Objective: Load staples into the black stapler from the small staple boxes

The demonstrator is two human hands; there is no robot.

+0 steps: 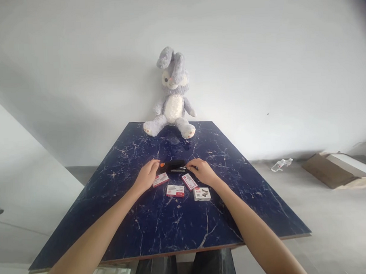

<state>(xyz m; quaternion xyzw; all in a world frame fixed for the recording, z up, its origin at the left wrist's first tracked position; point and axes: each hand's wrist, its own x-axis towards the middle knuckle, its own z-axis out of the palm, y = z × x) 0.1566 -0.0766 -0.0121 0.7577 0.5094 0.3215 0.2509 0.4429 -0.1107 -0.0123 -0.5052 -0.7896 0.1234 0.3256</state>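
Observation:
A black stapler (175, 164) with an orange part at its left end and silvery metal along its near side lies across the middle of the tabletop. My left hand (148, 172) closes its fingers at the orange end. At the opposite end, my right hand (200, 171) pinches the stapler near the metal strip; the fingertips are small and partly hidden. Just in front of the hands lie three small red-and-white boxes: a left box (160, 179), a middle box (175, 190) and a tilted box (189, 181). Beside them is a white box (201, 194) with a stapler-like picture.
The blue marbled table (138, 232) reaches to the wall. A grey plush rabbit (173, 107) sits at its far edge, against the wall. On the floor to the right are a clear plastic item (281, 164) and a cardboard box (330, 171).

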